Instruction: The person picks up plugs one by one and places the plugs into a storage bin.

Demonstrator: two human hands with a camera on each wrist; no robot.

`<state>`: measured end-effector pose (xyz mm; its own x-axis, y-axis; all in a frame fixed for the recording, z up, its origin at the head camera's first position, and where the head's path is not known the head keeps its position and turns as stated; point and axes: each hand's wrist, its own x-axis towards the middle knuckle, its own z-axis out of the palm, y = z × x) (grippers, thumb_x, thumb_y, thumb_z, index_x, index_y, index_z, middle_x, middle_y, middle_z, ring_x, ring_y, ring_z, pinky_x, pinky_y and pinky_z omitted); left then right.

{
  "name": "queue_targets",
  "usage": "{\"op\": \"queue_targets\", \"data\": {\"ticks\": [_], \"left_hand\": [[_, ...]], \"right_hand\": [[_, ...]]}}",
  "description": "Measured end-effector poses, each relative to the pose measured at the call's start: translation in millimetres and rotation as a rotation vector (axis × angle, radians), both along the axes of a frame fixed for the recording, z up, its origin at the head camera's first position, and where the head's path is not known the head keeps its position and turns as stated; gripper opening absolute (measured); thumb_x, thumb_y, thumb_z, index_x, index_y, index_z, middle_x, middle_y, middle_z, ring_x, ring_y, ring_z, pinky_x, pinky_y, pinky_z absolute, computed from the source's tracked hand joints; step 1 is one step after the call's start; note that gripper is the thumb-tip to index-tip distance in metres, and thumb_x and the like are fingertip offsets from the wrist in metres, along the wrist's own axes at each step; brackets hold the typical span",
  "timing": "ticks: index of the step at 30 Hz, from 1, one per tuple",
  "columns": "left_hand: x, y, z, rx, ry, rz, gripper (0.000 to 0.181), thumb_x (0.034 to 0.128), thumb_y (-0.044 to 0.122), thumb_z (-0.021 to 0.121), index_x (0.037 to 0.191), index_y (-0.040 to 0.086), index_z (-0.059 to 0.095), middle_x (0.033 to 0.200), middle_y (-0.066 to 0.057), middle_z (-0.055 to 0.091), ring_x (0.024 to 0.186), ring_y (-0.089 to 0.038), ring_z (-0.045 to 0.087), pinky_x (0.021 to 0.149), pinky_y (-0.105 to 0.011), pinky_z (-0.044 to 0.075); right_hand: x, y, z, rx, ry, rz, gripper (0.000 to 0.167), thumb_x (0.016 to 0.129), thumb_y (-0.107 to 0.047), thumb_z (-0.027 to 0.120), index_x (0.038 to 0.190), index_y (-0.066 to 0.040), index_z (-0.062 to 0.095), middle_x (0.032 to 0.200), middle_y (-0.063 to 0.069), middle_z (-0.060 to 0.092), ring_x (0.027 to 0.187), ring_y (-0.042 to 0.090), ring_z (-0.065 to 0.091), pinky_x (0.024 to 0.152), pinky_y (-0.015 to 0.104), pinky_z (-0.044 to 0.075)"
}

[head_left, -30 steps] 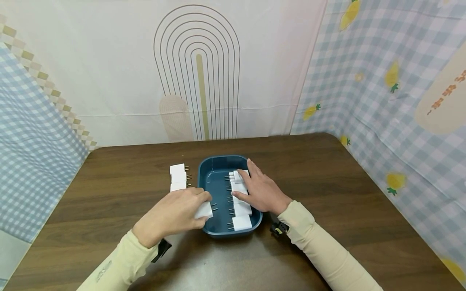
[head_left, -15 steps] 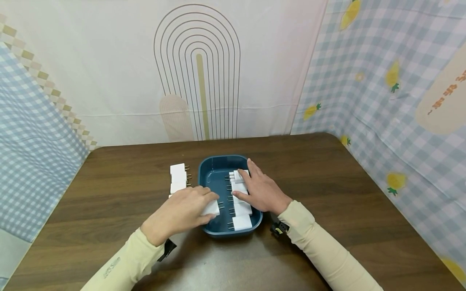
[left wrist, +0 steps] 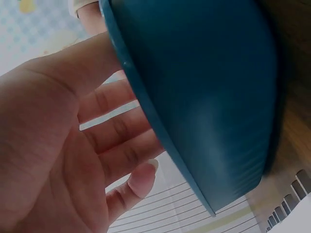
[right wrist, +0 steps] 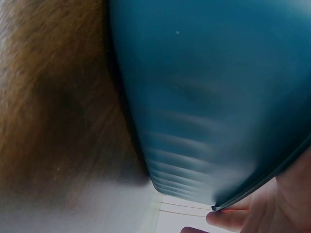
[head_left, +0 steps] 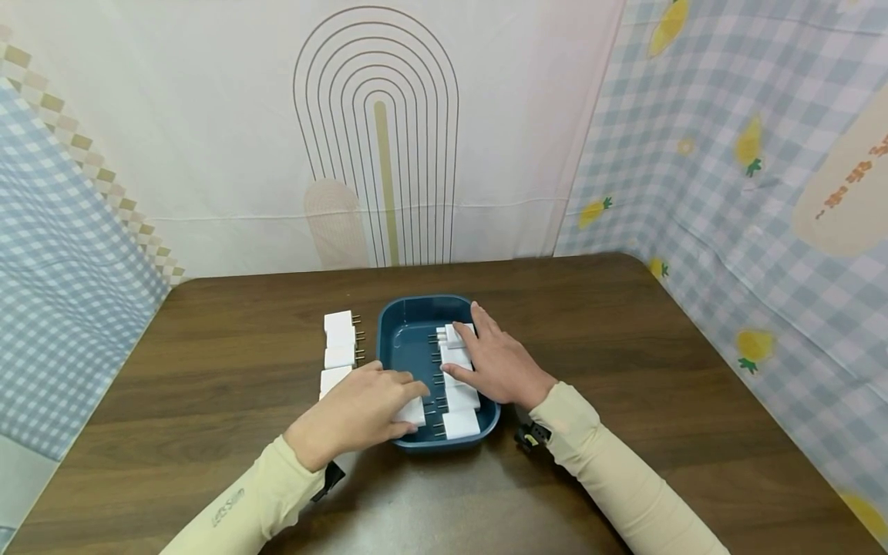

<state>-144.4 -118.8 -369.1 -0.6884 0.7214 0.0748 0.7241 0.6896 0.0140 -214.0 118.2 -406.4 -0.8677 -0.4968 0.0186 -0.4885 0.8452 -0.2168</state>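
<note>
In the head view, a blue tray point(head_left: 411, 353) stands on the table. White two-pin plugs point(head_left: 461, 424) line its right side, pins facing left. My left hand point(head_left: 357, 408) reaches over the tray's near left rim and holds another white plug point(head_left: 415, 414) low inside, pins to the right; in the left wrist view the tray wall hides this plug. My right hand point(head_left: 498, 364) lies over the right rim, fingers fairly straight, its thumb and index finger at the plugs in the row. In the right wrist view the tray wall covers most of that hand.
Left of the tray, several more white plugs point(head_left: 338, 339) lie in a column on the brown wooden table point(head_left: 236, 370), pins to the right. Fabric curtains point(head_left: 513, 139) hang behind the table and at both sides.
My left hand has moved right and toward the near end of the tray with the plug, uncovering another plug in the left column. My right hand has stayed in place.
</note>
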Motion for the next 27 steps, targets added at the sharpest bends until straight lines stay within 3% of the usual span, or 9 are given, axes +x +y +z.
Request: {"op": "queue_targets", "data": {"ticks": [4, 12, 27], "left_hand": [[-0.5, 1.0, -1.9, -0.002, 0.005, -0.011, 0.041, 0.0832, 0.041, 0.081, 0.115, 0.017, 0.073, 0.105, 0.000, 0.076, 0.091, -0.014, 0.069, 0.079, -0.034, 0.050], [-4.1, 5.7, -2.7, -0.016, -0.048, 0.004, 0.038, 0.0818, 0.036, 0.083, 0.113, 0.017, 0.074, 0.105, 0.001, 0.077, 0.087, -0.011, 0.068, 0.074, -0.030, 0.045], [-6.1, 9.9, -3.8, -0.043, -0.102, 0.045, 0.030, 0.0782, 0.031, 0.086, 0.104, 0.019, 0.076, 0.097, 0.003, 0.078, 0.079, -0.013, 0.065, 0.073, -0.033, 0.050]], "right_hand": [[-0.1, -0.5, -0.1, 0.005, 0.010, 0.001, 0.081, 0.099, -0.060, 0.050, 0.156, -0.005, 0.035, 0.168, 0.027, 0.009, 0.156, 0.040, 0.020, 0.118, 0.053, 0.036], [0.2, -0.4, 0.6, 0.001, -0.010, -0.009, 0.082, 0.099, -0.060, 0.050, 0.157, -0.005, 0.034, 0.169, 0.025, 0.008, 0.156, 0.040, 0.018, 0.120, 0.053, 0.034], [0.1, 0.5, -0.2, -0.006, -0.012, -0.015, 0.083, 0.099, -0.060, 0.050, 0.158, -0.005, 0.032, 0.169, 0.024, 0.008, 0.157, 0.038, 0.017, 0.120, 0.053, 0.033]]}}
